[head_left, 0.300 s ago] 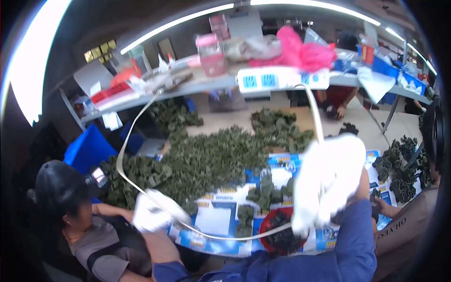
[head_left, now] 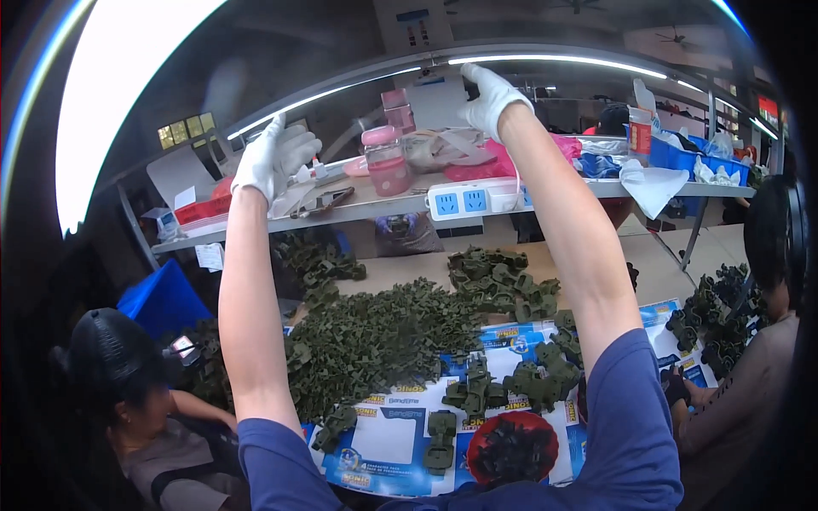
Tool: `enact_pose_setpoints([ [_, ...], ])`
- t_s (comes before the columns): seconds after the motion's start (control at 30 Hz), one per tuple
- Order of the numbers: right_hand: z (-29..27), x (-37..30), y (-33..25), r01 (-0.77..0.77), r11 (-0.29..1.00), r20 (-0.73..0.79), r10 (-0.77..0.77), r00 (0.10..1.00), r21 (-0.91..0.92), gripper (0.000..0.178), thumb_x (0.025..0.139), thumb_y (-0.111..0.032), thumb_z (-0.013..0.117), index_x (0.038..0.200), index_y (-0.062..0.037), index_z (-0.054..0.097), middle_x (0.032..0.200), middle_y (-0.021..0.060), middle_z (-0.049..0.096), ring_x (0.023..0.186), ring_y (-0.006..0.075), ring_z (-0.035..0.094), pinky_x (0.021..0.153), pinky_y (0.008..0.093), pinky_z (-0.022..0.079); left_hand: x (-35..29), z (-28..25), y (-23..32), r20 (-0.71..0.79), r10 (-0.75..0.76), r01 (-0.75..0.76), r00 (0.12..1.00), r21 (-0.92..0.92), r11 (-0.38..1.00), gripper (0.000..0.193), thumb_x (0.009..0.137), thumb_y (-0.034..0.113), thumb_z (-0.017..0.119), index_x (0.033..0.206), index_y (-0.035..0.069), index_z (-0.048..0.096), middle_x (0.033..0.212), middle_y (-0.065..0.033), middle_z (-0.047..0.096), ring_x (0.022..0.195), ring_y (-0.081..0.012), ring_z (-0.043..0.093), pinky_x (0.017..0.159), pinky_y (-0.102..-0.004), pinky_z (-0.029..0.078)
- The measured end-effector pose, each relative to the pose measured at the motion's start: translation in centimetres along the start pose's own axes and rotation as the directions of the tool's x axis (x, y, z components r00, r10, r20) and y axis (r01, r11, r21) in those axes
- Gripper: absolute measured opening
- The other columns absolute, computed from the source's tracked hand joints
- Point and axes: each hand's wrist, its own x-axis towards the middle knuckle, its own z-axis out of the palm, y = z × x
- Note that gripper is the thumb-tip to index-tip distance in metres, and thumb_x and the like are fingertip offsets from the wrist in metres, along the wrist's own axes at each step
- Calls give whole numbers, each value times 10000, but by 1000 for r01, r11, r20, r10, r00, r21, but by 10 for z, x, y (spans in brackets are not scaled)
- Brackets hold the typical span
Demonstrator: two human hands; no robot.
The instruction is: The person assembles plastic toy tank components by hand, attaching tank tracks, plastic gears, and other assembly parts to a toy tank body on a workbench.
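Holding the white-gloved left hand (head_left: 266, 168) up before the shelf (head_left: 366, 211), fingers apart; holding the white-gloved right hand (head_left: 501, 100) higher, thumb and fingers parted; cannot tell of contact with the blurred pale band (head_left: 345, 136) between them; facing a pink-lidded jar (head_left: 388, 163) on the shelf, between and below both; overlooking green plastic parts (head_left: 383, 332) heaped on blue-and-white sheets (head_left: 383, 439), beside a red bowl (head_left: 474, 450).

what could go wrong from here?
1. The right forearm overlaps the power strip in view; lowering it might bump the strip.
2. The pink-lidded jar appears between the raised left hand and right hand; a swing could knock it.
3. The red bowl sits close to the person; a sleeve might tip it.
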Motion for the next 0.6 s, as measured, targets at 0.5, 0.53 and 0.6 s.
enact_pose_setpoints([
  [0.5, 112, -103, -73, 28, 906, 215, 69, 974, -422, 347, 933, -214, 641, 1228, -30, 632, 1193, 69, 651, 1013, 145, 634, 881, 256, 533, -36, -8, -64, 350, 87, -357, 933, 863, 357, 718, 839, 568, 663, 1309, 30, 581, 1083, -122, 708, 1036, -231, 657, 926, -325, 481],
  [0.53, 110, -107, -74, 28, 906, 213, 70, 974, -423, 347, 933, -214, 641, 1228, -30, 632, 1193, 69, 651, 1013, 145, 634, 881, 256, 533, -33, -11, -66, 451, 8, -402, 893, 788, 467, 642, 856, 510, 681, 1271, 24, 615, 1013, -101, 726, 975, -208, 668, 894, -315, 491],
  [0.6, 104, -119, -80, 432, 350, 378, -214, 901, -831, 427, 902, -259, 658, 1256, -25, 610, 1236, 115, 638, 1086, 216, 629, 934, 309, 508, -39, -16, -62, 409, -151, -205, 900, 701, 683, 481, 874, 335, 724, 1220, 9, 652, 911, -64, 685, 728, -104, 615, 648, -263, 515],
])
